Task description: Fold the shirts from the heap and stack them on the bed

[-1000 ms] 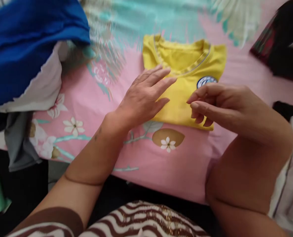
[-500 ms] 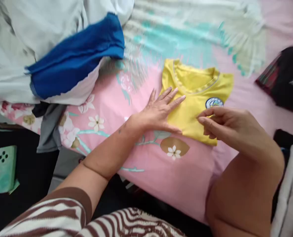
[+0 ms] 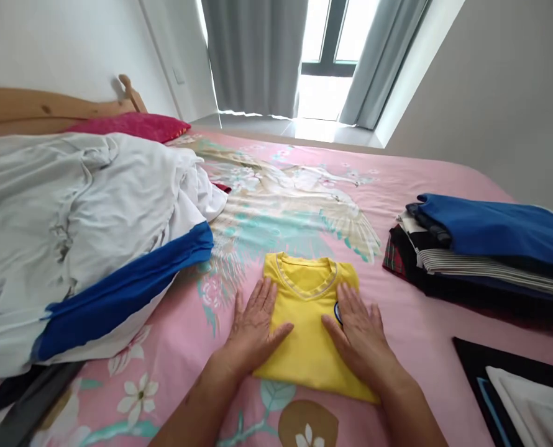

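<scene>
A folded yellow V-neck shirt (image 3: 307, 347) lies flat on the pink floral bedsheet (image 3: 197, 360), its collar pointing away from me. My left hand (image 3: 256, 326) rests open on the shirt's left edge, thumb stretched inward. On the right edge lies my right hand (image 3: 358, 329), also open, with fingers spread forward and palm down. It partly covers the round badge (image 3: 337, 311) on the chest.
At left lies a heap of white cloth (image 3: 118, 205) with a blue garment (image 3: 132, 298). A stack of folded clothes (image 3: 495, 230) stands at right, with a smaller pile (image 3: 514, 391) nearer me. A red pillow (image 3: 132, 127) is by the wooden headboard (image 3: 53, 108).
My right hand has gone from pinched fingers above the shirt to lying flat on its right side. My left hand stays on the left side. The view has tilted up, showing the window.
</scene>
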Demonstrator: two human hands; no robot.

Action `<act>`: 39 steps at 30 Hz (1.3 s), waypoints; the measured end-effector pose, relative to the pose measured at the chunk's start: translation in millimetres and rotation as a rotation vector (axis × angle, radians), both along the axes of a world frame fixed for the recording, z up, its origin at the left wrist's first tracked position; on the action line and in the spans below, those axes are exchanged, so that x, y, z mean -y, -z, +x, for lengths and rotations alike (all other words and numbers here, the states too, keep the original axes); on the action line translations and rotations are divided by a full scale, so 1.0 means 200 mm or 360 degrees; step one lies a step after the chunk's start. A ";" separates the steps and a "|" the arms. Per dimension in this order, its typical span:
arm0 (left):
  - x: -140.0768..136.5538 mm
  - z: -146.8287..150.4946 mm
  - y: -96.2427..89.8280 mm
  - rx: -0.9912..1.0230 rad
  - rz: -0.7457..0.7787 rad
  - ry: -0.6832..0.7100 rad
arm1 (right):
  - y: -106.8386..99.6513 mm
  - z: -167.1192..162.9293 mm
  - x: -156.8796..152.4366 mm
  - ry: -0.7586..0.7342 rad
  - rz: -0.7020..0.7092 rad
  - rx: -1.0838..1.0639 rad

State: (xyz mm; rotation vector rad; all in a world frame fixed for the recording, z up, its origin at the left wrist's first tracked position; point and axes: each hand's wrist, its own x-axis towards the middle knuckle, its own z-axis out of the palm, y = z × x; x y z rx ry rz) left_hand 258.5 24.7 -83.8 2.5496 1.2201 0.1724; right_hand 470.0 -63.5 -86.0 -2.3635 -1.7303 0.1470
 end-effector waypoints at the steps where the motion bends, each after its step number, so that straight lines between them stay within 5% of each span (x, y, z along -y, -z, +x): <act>1: 0.00 0.00 0.00 0.0006 -0.0017 0.0001 | 0.01 0.00 0.00 -0.0001 -0.0006 -0.0037; 9: -0.11 -0.03 0.03 0.0436 0.0044 -0.0420 | -0.03 0.00 -0.02 -0.0055 0.0180 -0.0144; 13: -0.22 -0.04 0.03 0.0734 -0.0232 -0.0638 | -0.16 -0.17 0.00 -0.0493 0.0372 -0.0375; 17: -0.36 0.00 0.05 0.0930 -0.0397 -0.0739 | -0.23 -0.31 0.04 -0.1039 0.0109 -0.0692; 21: -0.52 0.11 0.05 0.1039 -0.0459 -0.0866 | -0.19 -0.34 0.05 -0.1186 -0.0078 -0.0796; 31: -0.69 0.25 0.12 0.0983 -0.0385 -0.0927 | -0.10 -0.33 0.06 -0.1250 -0.0194 -0.0893; 36: -0.61 0.23 -0.06 0.1021 -0.0327 -0.0950 | -0.17 -0.32 0.06 -0.1213 -0.0015 -0.0988; 39: -0.44 0.25 -0.13 0.0907 -0.0025 -0.0602 | -0.20 -0.26 0.03 -0.0857 0.0370 -0.1003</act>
